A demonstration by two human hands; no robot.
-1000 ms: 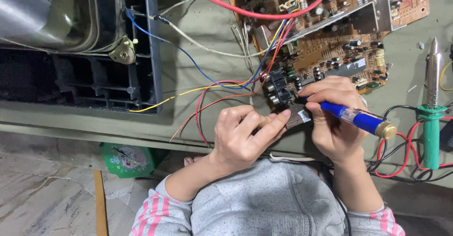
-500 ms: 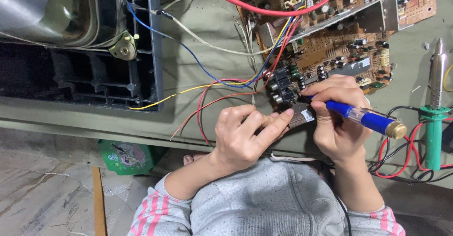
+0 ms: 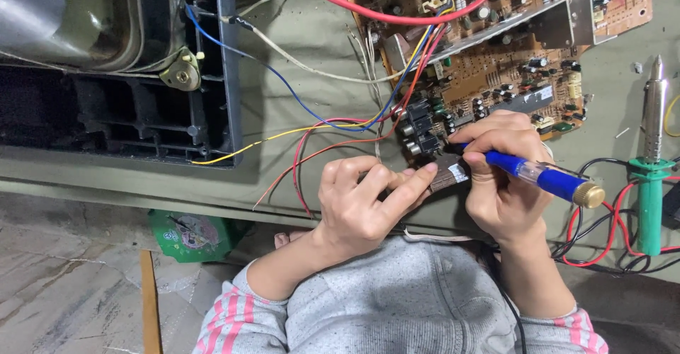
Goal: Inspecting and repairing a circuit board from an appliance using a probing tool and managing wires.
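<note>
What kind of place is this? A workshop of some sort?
Most likely an electronics repair bench. A bare brown circuit board with loose coloured wires lies on the table, a green-handled soldering iron rests beside it, and the right hand holds a blue screwdriver at the board's edge. A dark opened casing sits alongside.

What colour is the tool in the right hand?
Blue with a brass-coloured cap, in the head view: screwdriver.

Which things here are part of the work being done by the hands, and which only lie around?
In use:
- blue-handled screwdriver, in the right hand
- small brown part, touched by the left hand
- circuit board

Lying about:
- green-handled soldering iron
- black plastic frame
- green packet on the floor
</note>
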